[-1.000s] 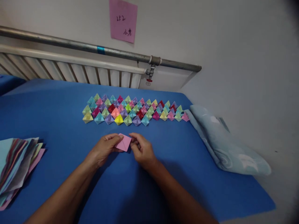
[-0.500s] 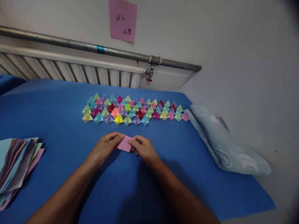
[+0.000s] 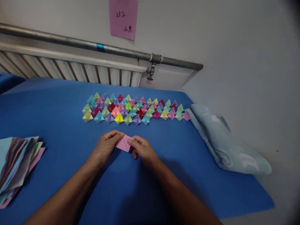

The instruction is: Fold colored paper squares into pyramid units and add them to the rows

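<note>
Between my two hands is a small folded piece of pink paper (image 3: 123, 144), with a crease or fold edge running across it. My left hand (image 3: 108, 144) pinches its left side, thumb on top. At the right side, my right hand (image 3: 141, 148) grips the paper between thumb and fingers. Both hands are held over the blue surface (image 3: 112, 187). Just beyond them stand rows of small folded paper shapes (image 3: 119, 119) in yellow, green, blue, purple, pink and red, set closely together.
A fanned stack of coloured paper sheets (image 3: 17, 165) lies at the left. On the right is a folded pale blue-green cloth (image 3: 217, 140). Behind the surface are a white radiator (image 3: 70, 59), a metal pipe (image 3: 126, 51) and a pink note (image 3: 123, 18) on the wall.
The pink paper has turned slightly in my fingers, and its crease line now shows more clearly. Both hands keep their pinch. The view has shifted a little.
</note>
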`<state>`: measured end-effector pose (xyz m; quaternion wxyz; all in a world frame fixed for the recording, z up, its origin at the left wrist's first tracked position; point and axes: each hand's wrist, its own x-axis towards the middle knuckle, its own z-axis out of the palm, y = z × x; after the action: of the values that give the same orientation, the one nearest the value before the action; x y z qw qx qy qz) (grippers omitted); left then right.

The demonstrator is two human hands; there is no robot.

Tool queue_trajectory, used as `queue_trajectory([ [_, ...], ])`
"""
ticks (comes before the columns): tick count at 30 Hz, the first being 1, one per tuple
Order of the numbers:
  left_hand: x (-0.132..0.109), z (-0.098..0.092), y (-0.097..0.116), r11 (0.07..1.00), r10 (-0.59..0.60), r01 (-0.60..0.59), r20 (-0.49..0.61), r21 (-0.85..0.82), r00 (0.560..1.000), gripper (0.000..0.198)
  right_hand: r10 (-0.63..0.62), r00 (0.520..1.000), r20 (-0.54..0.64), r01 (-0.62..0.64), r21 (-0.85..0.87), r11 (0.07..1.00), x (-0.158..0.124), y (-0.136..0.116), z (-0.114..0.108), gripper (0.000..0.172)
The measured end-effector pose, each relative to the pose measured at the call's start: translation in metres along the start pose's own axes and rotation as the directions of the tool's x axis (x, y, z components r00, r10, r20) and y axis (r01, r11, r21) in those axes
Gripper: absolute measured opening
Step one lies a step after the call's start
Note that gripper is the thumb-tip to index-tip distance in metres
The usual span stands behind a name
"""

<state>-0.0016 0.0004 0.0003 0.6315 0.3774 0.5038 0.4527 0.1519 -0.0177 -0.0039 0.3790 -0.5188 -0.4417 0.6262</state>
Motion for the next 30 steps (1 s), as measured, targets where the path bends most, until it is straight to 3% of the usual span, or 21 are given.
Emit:
queue_trajectory([
  [7,0.002,-0.003,0.002,0.999,0.031,-0.031,-0.014,0.016,0.999,0.03,0.157,0.987,0.038,-0.153,-0.089,0.984,-0.005,-0.007,0.006,0.018],
  [16,-0.003,0.001,0.006,0.993,0.005,-0.016,0.097,0.119,0.995,0.041,0.161,0.987,0.031,-0.16,-0.034,0.987,-0.002,-0.001,0.006,0.019],
  [23,-0.002,-0.001,0.005,0.999,0.004,-0.005,0.042,0.035,0.999,0.033,0.102,0.993,0.057,-0.102,-0.002,0.995,-0.004,0.001,0.008,0.02],
  [28,0.001,-0.002,0.012,0.999,-0.037,0.037,0.001,-0.01,0.999,0.024,0.142,0.986,0.083,-0.138,-0.052,0.989,-0.007,0.0,0.005,0.029],
  [30,0.002,-0.004,0.016,0.996,-0.084,0.084,-0.017,-0.026,0.996,0.023,0.064,0.997,0.031,-0.061,-0.087,0.994,-0.009,0.0,-0.002,0.032],
])
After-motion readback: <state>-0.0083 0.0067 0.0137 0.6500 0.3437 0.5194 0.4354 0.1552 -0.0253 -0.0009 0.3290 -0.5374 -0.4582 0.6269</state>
